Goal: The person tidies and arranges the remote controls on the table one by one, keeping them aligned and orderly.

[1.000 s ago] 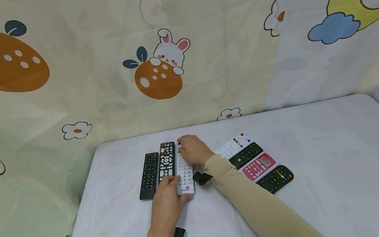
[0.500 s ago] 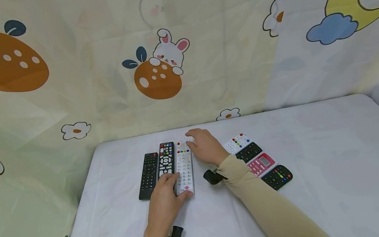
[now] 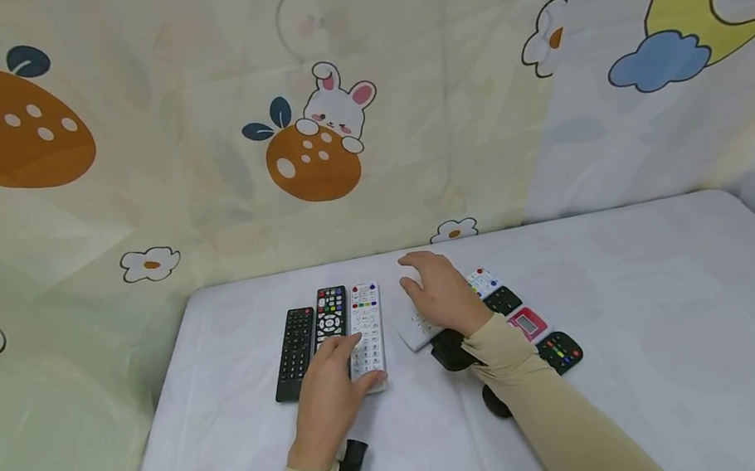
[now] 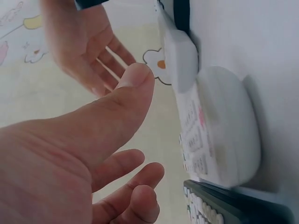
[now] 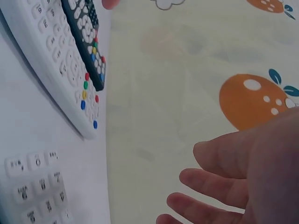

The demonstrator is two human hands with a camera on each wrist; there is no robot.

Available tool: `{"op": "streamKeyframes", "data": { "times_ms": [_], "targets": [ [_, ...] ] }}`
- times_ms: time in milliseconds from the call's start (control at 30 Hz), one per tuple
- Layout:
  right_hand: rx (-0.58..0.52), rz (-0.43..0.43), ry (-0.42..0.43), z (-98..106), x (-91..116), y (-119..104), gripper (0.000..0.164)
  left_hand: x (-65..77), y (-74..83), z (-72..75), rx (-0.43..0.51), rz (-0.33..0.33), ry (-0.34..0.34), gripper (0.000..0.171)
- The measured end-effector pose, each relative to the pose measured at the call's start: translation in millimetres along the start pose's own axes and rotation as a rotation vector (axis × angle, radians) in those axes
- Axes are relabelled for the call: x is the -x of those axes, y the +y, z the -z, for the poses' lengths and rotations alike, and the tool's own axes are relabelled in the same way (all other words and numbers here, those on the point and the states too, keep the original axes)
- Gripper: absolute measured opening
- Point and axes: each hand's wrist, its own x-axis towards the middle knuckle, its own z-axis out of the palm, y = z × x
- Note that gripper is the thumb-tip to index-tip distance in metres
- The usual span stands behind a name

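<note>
Three remote controls stand side by side at the table's left: a slim black remote (image 3: 295, 355), a black remote with pale buttons (image 3: 330, 311) and a white remote (image 3: 366, 313). Over the lower part of the latter two hovers my left hand (image 3: 327, 404), fingers relaxed; the left wrist view shows its thumb apart from the white remote (image 4: 229, 126). My right hand (image 3: 442, 291) hangs loosely above a second white remote (image 3: 483, 282) and partly hides it. Its fingers hold nothing in the right wrist view, where this remote's keys (image 5: 39, 182) show at lower left.
Beside the second white remote lie a black remote (image 3: 503, 300), a pink remote (image 3: 529, 322) with a small screen and a black remote with coloured buttons (image 3: 561, 352), fanned out under my right forearm. A patterned cloth (image 3: 214, 214) hangs behind the white table (image 3: 665, 319).
My right hand has moved right, away from the first white remote to over the second one. The left hand has shifted slightly and its fingers have come off the remotes.
</note>
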Motion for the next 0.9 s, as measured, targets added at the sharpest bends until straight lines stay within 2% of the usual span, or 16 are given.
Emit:
{"op": "streamKeyframes", "data": {
  "times_ms": [100,267,567,900],
  "targets": [
    [0.001,-0.019,0.025,4,5,4,0.040,-2.9,1.2,0.6,0.012,-0.024,0.006,0.065],
    [-0.010,-0.031,0.052,11,10,10,0.039,-8.6,5.1,0.2,0.025,-0.027,0.009,0.065],
    [-0.042,-0.046,0.089,26,19,20,0.039,-19.3,16.0,-2.2,0.043,-0.032,-0.028,0.065],
    [-0.051,-0.083,0.101,32,22,32,0.042,-29.2,26.0,-10.1,0.094,-0.042,-0.083,0.064]
  ]
}}
